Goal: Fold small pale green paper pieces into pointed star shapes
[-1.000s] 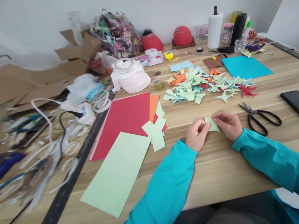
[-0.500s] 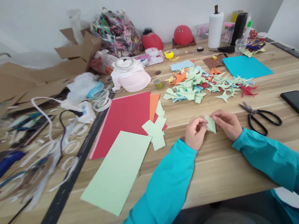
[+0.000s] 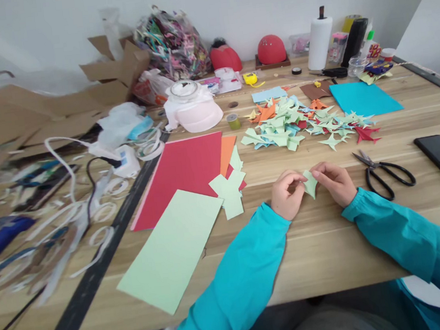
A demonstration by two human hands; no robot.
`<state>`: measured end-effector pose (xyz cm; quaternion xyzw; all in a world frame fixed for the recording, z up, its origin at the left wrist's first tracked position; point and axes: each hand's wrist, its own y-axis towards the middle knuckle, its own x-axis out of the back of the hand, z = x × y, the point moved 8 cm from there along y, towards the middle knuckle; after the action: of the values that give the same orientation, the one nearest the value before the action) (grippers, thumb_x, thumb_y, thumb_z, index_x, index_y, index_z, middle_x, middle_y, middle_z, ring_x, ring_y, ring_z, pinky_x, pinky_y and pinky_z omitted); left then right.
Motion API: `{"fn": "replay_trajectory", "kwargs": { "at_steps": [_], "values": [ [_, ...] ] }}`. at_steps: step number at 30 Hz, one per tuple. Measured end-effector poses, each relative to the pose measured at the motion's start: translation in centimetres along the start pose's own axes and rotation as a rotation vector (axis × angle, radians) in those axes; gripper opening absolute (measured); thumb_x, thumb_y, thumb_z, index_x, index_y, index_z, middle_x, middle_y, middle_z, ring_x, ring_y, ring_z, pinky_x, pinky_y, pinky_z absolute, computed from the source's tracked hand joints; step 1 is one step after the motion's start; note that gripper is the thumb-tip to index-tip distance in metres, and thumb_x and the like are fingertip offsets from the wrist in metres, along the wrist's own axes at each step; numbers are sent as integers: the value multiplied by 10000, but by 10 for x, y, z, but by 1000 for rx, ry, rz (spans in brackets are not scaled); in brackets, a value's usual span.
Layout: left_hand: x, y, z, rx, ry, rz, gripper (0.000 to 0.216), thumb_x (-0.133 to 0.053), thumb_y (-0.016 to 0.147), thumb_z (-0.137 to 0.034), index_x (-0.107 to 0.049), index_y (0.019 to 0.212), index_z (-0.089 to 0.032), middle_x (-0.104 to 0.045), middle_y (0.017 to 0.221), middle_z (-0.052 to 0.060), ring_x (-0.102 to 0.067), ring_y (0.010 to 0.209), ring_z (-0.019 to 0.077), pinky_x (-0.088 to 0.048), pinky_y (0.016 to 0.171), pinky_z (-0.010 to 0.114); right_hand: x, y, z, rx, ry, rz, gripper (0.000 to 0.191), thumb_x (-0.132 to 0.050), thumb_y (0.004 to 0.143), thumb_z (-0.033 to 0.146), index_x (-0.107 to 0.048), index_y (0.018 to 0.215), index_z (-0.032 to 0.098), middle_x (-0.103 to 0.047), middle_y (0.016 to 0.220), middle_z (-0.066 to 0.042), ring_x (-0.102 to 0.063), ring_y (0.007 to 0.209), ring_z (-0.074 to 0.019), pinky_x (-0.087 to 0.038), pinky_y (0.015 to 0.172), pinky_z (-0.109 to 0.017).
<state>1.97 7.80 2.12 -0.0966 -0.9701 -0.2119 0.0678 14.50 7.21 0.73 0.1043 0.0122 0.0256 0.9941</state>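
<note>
Right of the large green sheet and the small cut pieces, pinching the little folded green paper over the table between left hand, nearly closed on its left edge, and right hand, closed thumb-to-finger on its right edge, near the scissors. Seems to be mid-fold, shaping a crease, and probably calls next for steady pinches and lined-up edges before pressing. Compared with a second ago, shows a narrower, more pointed paper outline, with both hands in nearly the same spot.
</note>
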Motion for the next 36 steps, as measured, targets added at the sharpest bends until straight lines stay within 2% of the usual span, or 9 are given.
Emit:
{"fn": "replay_trajectory", "kwargs": {
  "at_steps": [4,7,13,17,21,26,31,34,36],
  "values": [
    [1,1,2,22,-36,5,137,-495,688,-69,-608,678,-147,-564,714,36,-531,699,132,-422,632,249,2,1,-1,-19,53,-11,355,-674,675,286,-437,443,160,-616,775,-29,-549,675,-127,-435,639,-275],
    [-2,1,3,22,-53,32,146,-492,693,-73,-617,674,-148,-567,712,38,-533,696,133,-423,632,252,2,2,-6,-52,83,2,364,-698,645,272,-434,424,155,-624,787,-26,-550,686,-128,-426,667,-280],
    [-2,1,2,23,-47,36,163,-492,694,-70,-633,676,-151,-575,711,39,-540,704,135,-419,635,253,6,1,-10,-98,68,-41,288,-616,724,354,-522,518,176,-533,538,15,-474,507,-103,-396,513,-251],
    [0,1,5,56,-44,9,160,-493,689,-73,-632,663,-150,-565,691,32,-525,672,126,-409,611,246,4,1,-6,-101,1,-28,277,-626,706,388,-530,554,176,-525,534,15,-466,513,-105,-387,505,-247],
    [1,1,8,76,-55,1,149,-498,687,-92,-628,652,-155,-570,694,29,-529,681,129,-413,622,247,1,2,-7,-72,-53,12,297,-657,677,370,-502,523,168,-491,537,20,-441,533,-96,-371,517,-240],
    [5,2,18,148,-59,-44,148,-498,674,-99,-630,644,-157,-571,689,26,-528,678,131,-409,625,249,-6,2,-15,-81,35,108,245,-726,604,287,-506,613,180,-501,577,34,-451,537,-94,-372,513,-238],
    [5,2,21,164,-75,-46,150,-497,661,-100,-633,641,-159,-574,690,22,-530,690,133,-406,642,254,-14,1,-9,-52,36,206,144,-660,676,278,-581,738,175,-549,656,8,-477,578,-99,-385,548,-245],
    [4,2,20,157,-64,-36,148,-497,660,-103,-633,640,-158,-568,679,21,-524,681,130,-402,637,252,-18,0,-9,-101,-14,259,115,-635,691,273,-610,707,161,-537,613,11,-451,529,-84,-373,524,-237],
    [5,2,19,166,-57,-43,144,-501,657,-105,-632,636,-159,-567,674,19,-521,682,129,-403,643,252,-16,0,-11,-157,-10,245,115,-637,678,273,-624,702,161,-529,578,18,-432,491,-77,-360,490,-227]
  ]
}}
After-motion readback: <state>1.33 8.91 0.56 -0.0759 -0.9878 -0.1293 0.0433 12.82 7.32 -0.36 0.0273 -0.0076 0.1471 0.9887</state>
